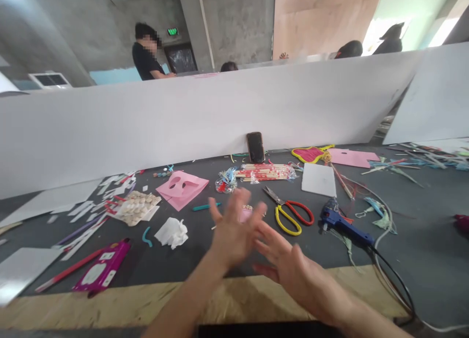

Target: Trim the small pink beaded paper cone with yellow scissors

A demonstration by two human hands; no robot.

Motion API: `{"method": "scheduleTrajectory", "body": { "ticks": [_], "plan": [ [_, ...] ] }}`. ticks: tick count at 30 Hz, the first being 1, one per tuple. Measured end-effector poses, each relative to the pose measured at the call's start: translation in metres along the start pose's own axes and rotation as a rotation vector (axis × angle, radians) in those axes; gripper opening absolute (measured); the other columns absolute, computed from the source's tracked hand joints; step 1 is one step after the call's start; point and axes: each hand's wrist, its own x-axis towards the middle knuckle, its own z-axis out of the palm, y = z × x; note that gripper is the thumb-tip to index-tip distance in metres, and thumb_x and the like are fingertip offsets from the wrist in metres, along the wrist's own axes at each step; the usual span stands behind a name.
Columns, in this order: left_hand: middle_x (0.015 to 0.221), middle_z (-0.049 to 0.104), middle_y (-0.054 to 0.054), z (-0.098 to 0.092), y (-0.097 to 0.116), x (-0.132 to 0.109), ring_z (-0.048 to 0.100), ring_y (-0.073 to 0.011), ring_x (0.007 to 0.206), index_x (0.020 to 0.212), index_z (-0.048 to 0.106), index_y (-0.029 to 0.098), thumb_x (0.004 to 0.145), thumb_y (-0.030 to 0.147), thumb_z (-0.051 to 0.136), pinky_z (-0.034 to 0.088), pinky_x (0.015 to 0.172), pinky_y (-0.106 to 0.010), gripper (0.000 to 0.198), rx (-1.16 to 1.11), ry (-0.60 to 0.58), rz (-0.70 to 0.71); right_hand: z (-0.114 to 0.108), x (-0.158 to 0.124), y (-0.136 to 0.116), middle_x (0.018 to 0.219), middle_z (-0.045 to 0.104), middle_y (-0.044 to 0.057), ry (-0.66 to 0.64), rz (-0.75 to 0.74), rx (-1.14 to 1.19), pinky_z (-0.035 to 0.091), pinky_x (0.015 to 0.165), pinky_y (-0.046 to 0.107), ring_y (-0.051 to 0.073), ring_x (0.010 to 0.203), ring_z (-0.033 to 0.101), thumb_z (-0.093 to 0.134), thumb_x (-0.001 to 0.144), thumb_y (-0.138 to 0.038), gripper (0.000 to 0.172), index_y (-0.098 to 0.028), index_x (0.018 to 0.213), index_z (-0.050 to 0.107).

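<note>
Both hands hover over the near middle of the dark table, close together. My left hand point(233, 235) is blurred by motion, its fingers spread and nothing held. Beside it my right hand point(291, 267) has its fingers stretched toward the left one, with no object in it; whether they touch I cannot tell. Partly hidden behind the left fingers lies a small pink piece point(245, 214) with bead-like bits. Scissors point(287, 210) with one red and one yellow handle lie just beyond my right hand. A blue glue gun point(346, 224) rests farther right.
A white partition point(183, 118) runs along the back, with a phone point(255, 147) leaning there. Around lie packed sticks point(266, 172), folded pink paper point(182, 187), crumpled tissue point(172, 232), a purple packet point(103, 267) and a white square point(318, 179). A cable point(394, 274) trails at right. A person point(146, 54) stands beyond.
</note>
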Motion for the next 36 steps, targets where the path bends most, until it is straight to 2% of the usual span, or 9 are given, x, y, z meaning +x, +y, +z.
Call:
{"method": "scheduleTrajectory", "body": {
  "ticks": [1, 2, 5, 7, 12, 16, 21, 31, 36],
  "plan": [
    [0.145, 0.035, -0.017, -0.002, -0.018, 0.003, 0.025, -0.0314, 0.137, 0.136, 0.042, 0.025, 0.090, 0.028, 0.043, -0.003, 0.105, -0.063, 0.046, 0.095, 0.089, -0.124, -0.009, -0.002, 0.000, 0.141, 0.042, 0.006, -0.109, 0.006, -0.092, 0.048, 0.085, 0.038, 0.023, 0.124, 0.045, 0.028, 0.094, -0.052, 0.045, -0.033, 0.127, 0.051],
    [0.146, 0.031, -0.021, -0.004, -0.033, 0.006, 0.026, -0.0318, 0.136, 0.137, 0.040, 0.019, 0.091, 0.026, 0.042, 0.001, 0.106, -0.062, 0.047, 0.172, 0.159, -0.228, -0.020, -0.001, 0.002, 0.142, 0.041, 0.006, -0.129, 0.019, -0.273, 0.045, 0.090, 0.040, 0.024, 0.128, 0.039, 0.040, 0.092, -0.047, 0.036, -0.032, 0.120, 0.057],
    [0.146, 0.030, -0.023, -0.005, -0.058, 0.008, 0.027, -0.0327, 0.136, 0.134, 0.043, 0.014, 0.090, 0.026, 0.044, 0.009, 0.107, -0.058, 0.046, 0.231, 0.190, -0.275, -0.049, 0.019, 0.017, 0.131, 0.051, 0.011, 0.078, -0.098, -0.888, 0.037, 0.098, 0.047, 0.028, 0.123, 0.040, 0.053, 0.085, -0.032, 0.027, -0.024, 0.108, 0.064],
    [0.144, 0.033, -0.021, 0.002, -0.059, 0.003, 0.027, -0.0327, 0.136, 0.132, 0.046, 0.016, 0.088, 0.024, 0.047, 0.012, 0.107, -0.057, 0.045, 0.194, 0.158, -0.250, -0.061, 0.041, 0.030, 0.121, 0.057, 0.011, 0.177, -0.122, -1.091, 0.038, 0.098, 0.048, 0.029, 0.117, 0.042, 0.053, 0.082, -0.023, 0.023, -0.021, 0.100, 0.068],
    [0.140, 0.038, -0.017, 0.025, -0.048, -0.013, 0.027, -0.0327, 0.135, 0.127, 0.050, 0.018, 0.083, 0.011, 0.044, 0.025, 0.104, -0.054, 0.044, 0.025, 0.018, -0.223, -0.061, 0.079, 0.058, 0.113, 0.063, 0.007, 0.218, -0.090, -1.207, 0.045, 0.085, 0.045, 0.028, 0.106, 0.048, 0.044, 0.084, -0.013, 0.031, -0.025, 0.099, 0.068],
    [0.136, 0.043, -0.015, 0.030, -0.056, -0.021, 0.034, -0.0309, 0.131, 0.126, 0.048, 0.019, 0.081, 0.010, 0.046, 0.034, 0.102, -0.050, 0.047, -0.131, -0.077, -0.230, -0.055, 0.082, 0.074, 0.100, 0.067, 0.007, 0.241, -0.072, -1.219, 0.046, 0.082, 0.042, 0.025, 0.095, 0.052, 0.046, 0.087, -0.021, 0.024, -0.024, 0.097, 0.068],
    [0.130, 0.048, -0.014, 0.033, -0.065, -0.024, 0.046, -0.0279, 0.121, 0.123, 0.048, 0.018, 0.079, 0.009, 0.046, 0.041, 0.098, -0.046, 0.044, -0.226, -0.191, -0.302, -0.055, 0.081, 0.083, 0.097, 0.067, 0.006, 0.183, -0.058, -1.209, 0.046, 0.084, 0.036, 0.021, 0.092, 0.054, 0.045, 0.088, -0.019, 0.025, -0.022, 0.095, 0.069],
    [0.124, 0.050, -0.015, 0.028, -0.068, -0.028, 0.051, -0.0279, 0.117, 0.108, 0.053, 0.017, 0.080, 0.009, 0.048, 0.046, 0.095, -0.044, 0.029, -0.210, -0.227, -0.234, -0.057, 0.083, 0.081, 0.103, 0.066, 0.005, 0.139, -0.055, -1.150, 0.046, 0.085, 0.039, 0.022, 0.095, 0.054, 0.045, 0.089, -0.022, 0.027, -0.025, 0.101, 0.069],
    [0.122, 0.051, -0.015, 0.027, -0.071, -0.027, 0.054, -0.0294, 0.111, 0.086, 0.057, 0.017, 0.080, 0.011, 0.052, 0.048, 0.090, -0.045, 0.010, -0.167, -0.245, -0.261, -0.057, 0.082, 0.081, 0.097, 0.068, 0.005, 0.157, -0.052, -1.118, 0.046, 0.085, 0.040, 0.022, 0.095, 0.055, 0.048, 0.088, -0.025, 0.022, -0.026, 0.089, 0.071]
  ]
}}
